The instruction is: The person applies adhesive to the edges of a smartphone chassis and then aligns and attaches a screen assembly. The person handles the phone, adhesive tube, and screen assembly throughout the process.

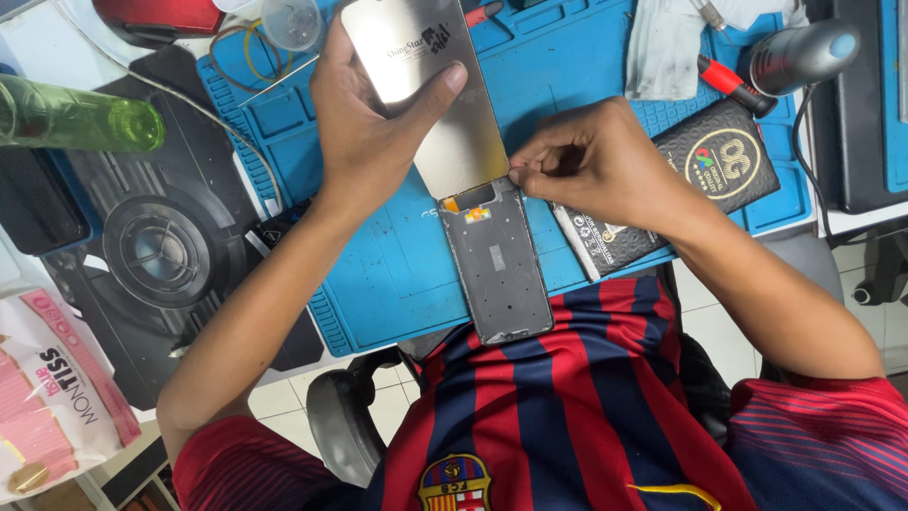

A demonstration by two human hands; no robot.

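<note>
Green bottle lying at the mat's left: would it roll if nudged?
Probably: the green bottle lies on its side, round-bodied, on a black device, with nothing visibly chocking it. It looks like translucent plastic, so likely light and easily shifted. Fill level cannot be told.

Glossy metallic screen panel (426, 85)

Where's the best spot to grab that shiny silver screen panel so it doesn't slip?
Probably by its long side edges near the far end, coming from the left, as the left hand does now: thumb across the silver screen panel, fingers behind. It is thin, flat and smooth, so pinching the edges grips best. Its near end stays joined to the phone frame, where the right hand pinches.
</note>
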